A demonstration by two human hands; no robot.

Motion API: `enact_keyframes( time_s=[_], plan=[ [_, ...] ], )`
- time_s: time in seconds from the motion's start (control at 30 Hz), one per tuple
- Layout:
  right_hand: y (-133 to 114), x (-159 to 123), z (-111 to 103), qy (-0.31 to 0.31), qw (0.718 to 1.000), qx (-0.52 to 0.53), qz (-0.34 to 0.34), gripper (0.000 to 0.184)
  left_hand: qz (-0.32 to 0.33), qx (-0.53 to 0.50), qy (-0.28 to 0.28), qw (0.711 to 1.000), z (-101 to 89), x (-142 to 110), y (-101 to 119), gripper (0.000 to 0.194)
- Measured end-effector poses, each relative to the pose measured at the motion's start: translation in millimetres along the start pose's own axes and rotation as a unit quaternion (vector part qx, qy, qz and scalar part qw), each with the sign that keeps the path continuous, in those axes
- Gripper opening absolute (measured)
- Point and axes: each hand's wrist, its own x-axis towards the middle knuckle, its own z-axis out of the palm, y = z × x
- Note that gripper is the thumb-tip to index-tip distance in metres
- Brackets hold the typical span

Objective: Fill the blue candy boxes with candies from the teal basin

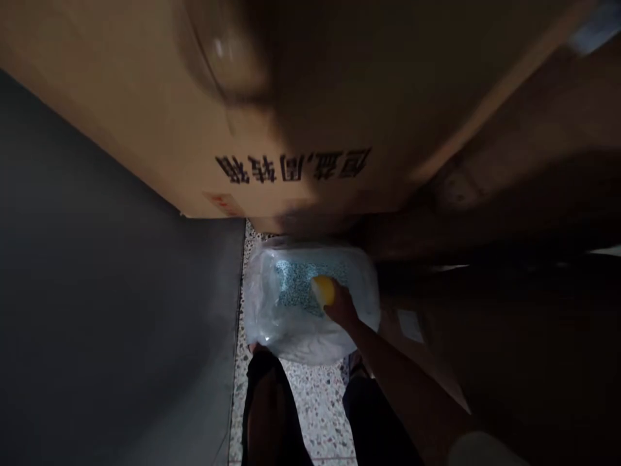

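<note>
From the lower right my right arm reaches down, and my right hand [342, 309] is closed around a small yellow cup [326, 289]. The cup is tilted, with its pale side facing left; whether anything is in it I cannot tell. Just below it lie bluish-green granules [295, 285] in a container lined with clear plastic film [301, 336]. The film spreads over the container's rim on all sides. My left hand is not in view.
A large cardboard box [301, 129] with black printed characters stands right behind the container. A dark grey surface [121, 291] runs along the left. Speckled floor [320, 401] shows between my legs, and dark cardboard [436, 336] lies to the right.
</note>
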Motion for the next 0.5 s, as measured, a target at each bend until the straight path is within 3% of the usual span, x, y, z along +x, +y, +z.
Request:
enact_keyframes(
  time_s=[0.1,0.23,0.33,0.4,0.5],
  plan=[
    [43,48,38,-0.01,0.998,-0.062,-0.027,0.083,0.015,-0.019,0.04,0.999,34.0,58,-6,0.064],
    [97,106,84,0.014,0.995,-0.102,0.007,0.083,0.115,-0.033,-0.002,0.993,80.9,193,3,0.102],
    [122,139,124,0.06,0.99,-0.094,0.091,0.081,0.187,0.008,-0.05,0.981,119.6,288,22,0.103],
    [127,151,153,0.068,0.988,-0.069,0.119,0.079,0.219,0.046,-0.079,0.971,144.4,328,34,0.104],
    [120,148,198,0.04,0.994,-0.019,0.099,0.073,0.245,0.094,-0.104,0.959,173.6,356,36,0.103]
  ],
)
